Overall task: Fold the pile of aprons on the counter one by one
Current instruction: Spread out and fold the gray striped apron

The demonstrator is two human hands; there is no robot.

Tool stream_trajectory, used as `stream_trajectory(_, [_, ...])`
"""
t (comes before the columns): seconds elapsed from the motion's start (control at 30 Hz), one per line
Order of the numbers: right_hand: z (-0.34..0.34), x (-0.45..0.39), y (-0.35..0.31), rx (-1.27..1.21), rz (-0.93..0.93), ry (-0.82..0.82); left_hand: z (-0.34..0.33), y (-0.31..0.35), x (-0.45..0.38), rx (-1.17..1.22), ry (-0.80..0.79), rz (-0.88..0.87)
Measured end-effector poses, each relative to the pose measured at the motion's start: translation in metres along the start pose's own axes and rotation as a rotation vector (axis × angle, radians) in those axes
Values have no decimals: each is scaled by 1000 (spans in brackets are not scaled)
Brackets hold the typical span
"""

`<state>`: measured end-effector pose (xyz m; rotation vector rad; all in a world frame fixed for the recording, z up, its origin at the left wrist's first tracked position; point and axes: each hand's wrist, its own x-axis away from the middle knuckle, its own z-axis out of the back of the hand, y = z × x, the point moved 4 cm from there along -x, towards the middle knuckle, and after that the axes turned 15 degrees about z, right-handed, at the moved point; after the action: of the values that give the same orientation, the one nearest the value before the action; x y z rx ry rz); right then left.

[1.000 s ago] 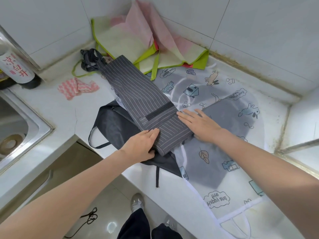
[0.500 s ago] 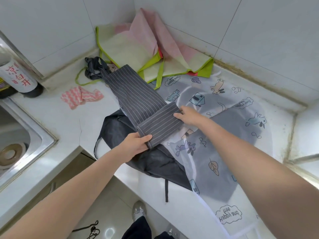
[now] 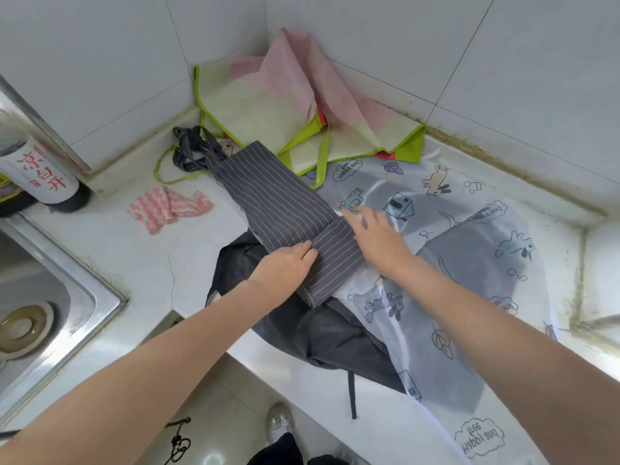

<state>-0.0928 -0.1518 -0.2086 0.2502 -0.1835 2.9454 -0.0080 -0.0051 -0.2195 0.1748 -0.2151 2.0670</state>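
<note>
- a folded-over end of the long grey pinstriped cloth apron (image 3: 285, 209) is pressed between both hands.
- left hand (image 3: 285, 266): fingers are laid nearly flat on the fold.
- right hand (image 3: 377, 239): fingers are spread flat, blurred, at the fold's far side.
- a dark grey apron (image 3: 318, 333) lies under both hands.

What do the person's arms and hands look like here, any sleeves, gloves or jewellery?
Both forearms are bare up to the picture's edge: no sleeves show. The left hand and the right hand wear no gloves, and no watch, bracelet or ring can be seen, though the right hand's fingers are blurred. Below the counter, dark trousers and a light shoe show.
</note>
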Motion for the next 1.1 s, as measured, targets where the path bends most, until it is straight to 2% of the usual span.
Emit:
stream_trajectory(0.03, [-2, 3, -3, 107, 141, -40, -6, -2, 1, -44, -4, -28])
stream_trajectory(0.1, [-9, 9, -2, 226, 271, -175, -15, -8, 4, -103, -21, -42])
stream_trajectory(0.17, [-14, 9, 3, 296, 288, -248, -23, -16, 5, -69, -110, 11])
stream_trajectory(0.23, [-13, 7, 1, 318, 311, -249, -29, -20, 8, -48, -184, 42])
stream_trajectory(0.37, [-7, 2, -4, 199, 306, -224, -24, -20, 10, 96, -209, 62])
stream_trajectory(0.5, [11, -21, 6, -96, 286, -244, -7, -39, 6, 534, -285, 201])
stream_trajectory(0.67, [41, -62, 23, -715, 27, -247, -8, -62, -6, 1466, -573, 653])
stream_trajectory(0.83, [32, -86, 29, -1042, -110, -74, -14, -72, -9, 1792, -457, 634])
stream_trajectory(0.93, [17, -92, 21, -999, -94, -85, -18, -73, -7, 1734, -463, 625])
stream_trajectory(1.0, [9, -94, 12, -902, -61, -56, -26, -74, -5, 1664, -442, 747])
stream_trajectory(1.1, [3, -95, 3, -738, -93, 30, -34, -83, -6, 1616, -327, 934])
